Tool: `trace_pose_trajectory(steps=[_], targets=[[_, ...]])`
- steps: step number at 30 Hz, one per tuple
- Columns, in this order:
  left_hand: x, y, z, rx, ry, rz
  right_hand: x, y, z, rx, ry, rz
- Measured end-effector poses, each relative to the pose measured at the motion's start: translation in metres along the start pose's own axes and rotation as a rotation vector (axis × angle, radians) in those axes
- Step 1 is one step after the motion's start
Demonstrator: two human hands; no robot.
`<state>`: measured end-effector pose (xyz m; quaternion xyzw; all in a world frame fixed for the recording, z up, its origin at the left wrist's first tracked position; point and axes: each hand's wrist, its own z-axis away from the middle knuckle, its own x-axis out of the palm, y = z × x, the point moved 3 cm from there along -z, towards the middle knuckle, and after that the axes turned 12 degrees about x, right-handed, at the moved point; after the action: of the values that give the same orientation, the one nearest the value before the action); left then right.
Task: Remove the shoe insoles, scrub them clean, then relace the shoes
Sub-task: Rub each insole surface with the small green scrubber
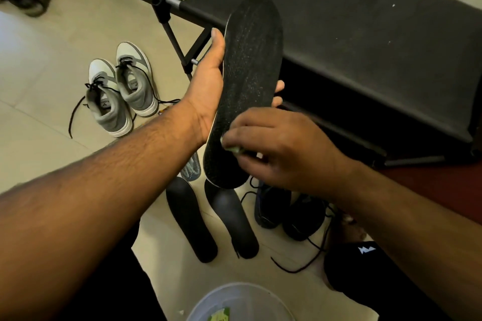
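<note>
Fingers of the left hand (pixel 208 81) wrap the back of a black insole (pixel 247 86), thumb along its left edge, a firm grip holding it upright above the floor. The right hand (pixel 276 146) pinches a small green scrub pad (pixel 233 149) against the insole's lower face. Below, two more black insoles (pixel 190 219) lie side by side on the tiled floor (pixel 47 86), with a pair of dark shoes (pixel 289 211) just right of them, laces loose. Farther left stands a pair of grey-and-white sneakers (pixel 120 88), black laces trailing. A black rack (pixel 365 47) fills the far right. A pale basin (pixel 242 302) sits at the near edge.
</note>
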<state>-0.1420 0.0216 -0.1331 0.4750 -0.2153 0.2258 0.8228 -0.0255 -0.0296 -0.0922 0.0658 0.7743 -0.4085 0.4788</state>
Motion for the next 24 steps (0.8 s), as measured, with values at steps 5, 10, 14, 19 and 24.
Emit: trace_pose_trajectory(steps=[5, 10, 14, 19, 24], targets=[[0.008, -0.008, 0.008, -0.069, -0.133, -0.054, -0.023, 0.045, -0.008, 0.193, 0.205, 0.099], [0.007, -0.016, 0.007, -0.101, -0.145, -0.083, -0.051, 0.077, -0.006, 0.437, 0.396, 0.137], [0.003, -0.006, 0.006, -0.067, -0.118, -0.020, -0.042, 0.044, -0.008, 0.290, 0.381, 0.036], [-0.002, -0.002, 0.001, -0.040, -0.020, 0.020, -0.001, -0.003, 0.003, 0.083, 0.222, 0.060], [0.004, -0.002, 0.003, 0.004, 0.053, 0.012, 0.008, -0.008, 0.006, 0.036, 0.229, 0.148]])
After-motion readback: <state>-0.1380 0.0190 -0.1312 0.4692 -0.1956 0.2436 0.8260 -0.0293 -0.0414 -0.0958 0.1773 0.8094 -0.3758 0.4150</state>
